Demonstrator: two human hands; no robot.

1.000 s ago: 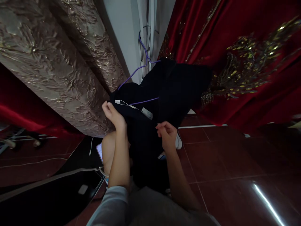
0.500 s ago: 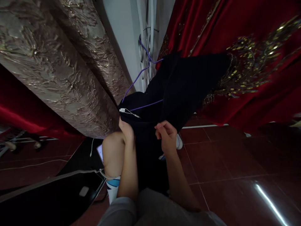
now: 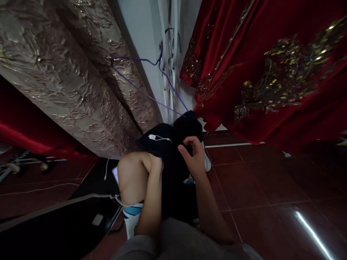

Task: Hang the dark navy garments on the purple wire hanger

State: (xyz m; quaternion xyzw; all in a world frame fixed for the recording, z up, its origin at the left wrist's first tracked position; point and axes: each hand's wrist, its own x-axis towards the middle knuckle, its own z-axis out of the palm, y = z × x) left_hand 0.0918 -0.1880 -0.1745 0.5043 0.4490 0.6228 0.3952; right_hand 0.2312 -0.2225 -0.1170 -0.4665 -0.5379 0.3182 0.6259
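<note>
A black garment (image 3: 173,169) with a white string tag (image 3: 152,137) hangs bunched before my lap. My left hand (image 3: 156,160) grips its left edge beside my bare knee; the cloth hides most of the fingers. A thin purple hanger (image 3: 146,95) is tilted above the garment. The hanger's left end is free of the cloth, while its right end touches the dark fabric near the top. Over the garment's right side is my right hand (image 3: 195,155), thumb and curved fingers apart, holding nothing I can see.
White metal bars (image 3: 169,72) stand behind the hanger. A beige embossed curtain (image 3: 81,86) is at left, and red cloth with gold sequins (image 3: 260,65) at right. Beside my left leg lie a black flat surface (image 3: 67,227), a phone (image 3: 115,174) and pale cables. The floor (image 3: 257,180) is red tile.
The hanger's left end has come out of the garment and swung up left. The garment's raised right part has dropped, and my right hand's thumb and fingers have parted.
</note>
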